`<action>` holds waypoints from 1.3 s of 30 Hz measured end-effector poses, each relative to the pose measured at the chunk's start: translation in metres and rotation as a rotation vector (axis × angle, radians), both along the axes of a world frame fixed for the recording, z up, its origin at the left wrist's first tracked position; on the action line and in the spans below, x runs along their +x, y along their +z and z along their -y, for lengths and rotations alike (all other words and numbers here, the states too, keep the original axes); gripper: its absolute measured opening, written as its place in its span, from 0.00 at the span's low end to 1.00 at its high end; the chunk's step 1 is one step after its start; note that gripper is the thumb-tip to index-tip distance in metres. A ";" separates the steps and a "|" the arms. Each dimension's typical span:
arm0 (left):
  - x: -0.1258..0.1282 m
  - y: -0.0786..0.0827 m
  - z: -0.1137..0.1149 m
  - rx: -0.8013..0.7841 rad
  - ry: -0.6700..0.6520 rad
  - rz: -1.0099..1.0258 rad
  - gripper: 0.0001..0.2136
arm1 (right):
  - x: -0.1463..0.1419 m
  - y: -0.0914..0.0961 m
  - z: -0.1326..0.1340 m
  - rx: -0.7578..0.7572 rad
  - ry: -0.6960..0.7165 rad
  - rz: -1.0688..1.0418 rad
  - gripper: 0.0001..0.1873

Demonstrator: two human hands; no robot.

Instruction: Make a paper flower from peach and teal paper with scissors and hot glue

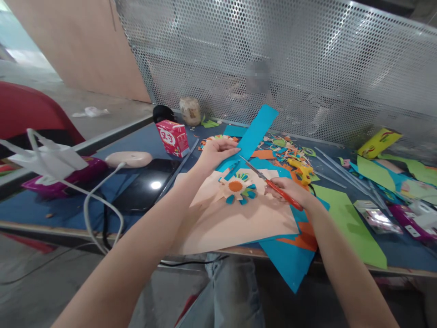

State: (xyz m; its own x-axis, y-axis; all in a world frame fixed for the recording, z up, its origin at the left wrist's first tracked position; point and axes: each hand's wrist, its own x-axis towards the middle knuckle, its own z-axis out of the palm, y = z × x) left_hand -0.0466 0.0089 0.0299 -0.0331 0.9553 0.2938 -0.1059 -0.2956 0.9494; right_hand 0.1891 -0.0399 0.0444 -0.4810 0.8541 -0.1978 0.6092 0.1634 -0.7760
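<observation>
My left hand (218, 152) pinches a long blue paper strip (258, 130) that slants up and away from me. At its near end the strip is cut into narrow pieces. In my right hand (285, 190) is a pair of scissors (287, 195) with red-orange handles, its blade tips pointing at the strip's cut end. Just below lies a layered paper flower (235, 186) with an orange centre and peach, green and blue petals. It rests on a peach paper sheet (235, 225), which covers blue and orange sheets.
Paper scraps (283, 146) and a yellow glue gun (301, 169) lie behind my right hand. Green paper (348, 223) is at the right. On the left are a black phone (146, 184), a pink box (173, 138) and white cables (87, 200). A perforated metal panel (290, 59) stands behind.
</observation>
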 end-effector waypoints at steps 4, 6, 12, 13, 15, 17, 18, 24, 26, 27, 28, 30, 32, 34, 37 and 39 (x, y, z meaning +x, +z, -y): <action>0.000 -0.001 -0.001 0.006 -0.007 0.002 0.18 | -0.001 0.002 0.001 -0.081 -0.018 0.011 0.13; 0.000 -0.001 -0.001 0.006 -0.005 0.003 0.18 | -0.001 0.002 0.000 -0.081 -0.019 0.014 0.14; -0.001 -0.002 -0.001 -0.030 -0.027 0.017 0.17 | 0.001 0.001 0.000 -0.092 -0.019 0.002 0.17; -0.002 -0.002 -0.001 -0.034 -0.033 0.023 0.17 | 0.001 0.001 0.000 -0.083 -0.018 0.015 0.18; -0.002 -0.003 -0.002 -0.038 -0.043 0.037 0.16 | 0.002 0.001 0.001 -0.055 -0.024 0.046 0.18; -0.002 -0.003 -0.002 -0.046 -0.050 0.046 0.16 | 0.003 0.001 0.001 -0.038 -0.033 0.067 0.18; -0.002 -0.002 -0.002 -0.051 -0.053 0.048 0.16 | 0.003 0.001 0.001 -0.036 -0.038 0.070 0.18; -0.003 0.001 0.002 -0.073 -0.078 0.014 0.16 | 0.003 0.000 -0.001 -0.043 -0.038 0.087 0.19; -0.003 0.002 0.002 -0.080 -0.081 0.018 0.18 | 0.003 -0.002 -0.002 -0.029 -0.034 0.086 0.19; -0.003 0.001 0.002 -0.079 -0.079 0.018 0.18 | 0.004 -0.002 -0.002 -0.017 -0.031 0.081 0.19; -0.003 0.000 0.001 -0.072 -0.071 0.013 0.19 | 0.004 -0.003 -0.003 -0.012 -0.028 0.073 0.19; -0.003 -0.002 -0.003 -0.034 -0.026 0.001 0.19 | 0.004 -0.003 -0.003 -0.014 -0.029 0.047 0.19; -0.004 -0.006 -0.008 0.023 0.060 0.019 0.18 | 0.005 -0.004 -0.005 -0.034 -0.048 0.000 0.20; -0.006 -0.009 -0.012 0.073 0.169 0.062 0.16 | 0.004 -0.005 -0.006 -0.066 -0.083 -0.049 0.19; -0.006 -0.011 -0.015 0.119 0.262 0.107 0.13 | 0.004 -0.008 -0.008 -0.158 -0.097 -0.131 0.19; -0.005 -0.010 -0.013 0.131 0.263 0.115 0.11 | 0.005 -0.012 -0.009 -0.227 -0.077 -0.172 0.18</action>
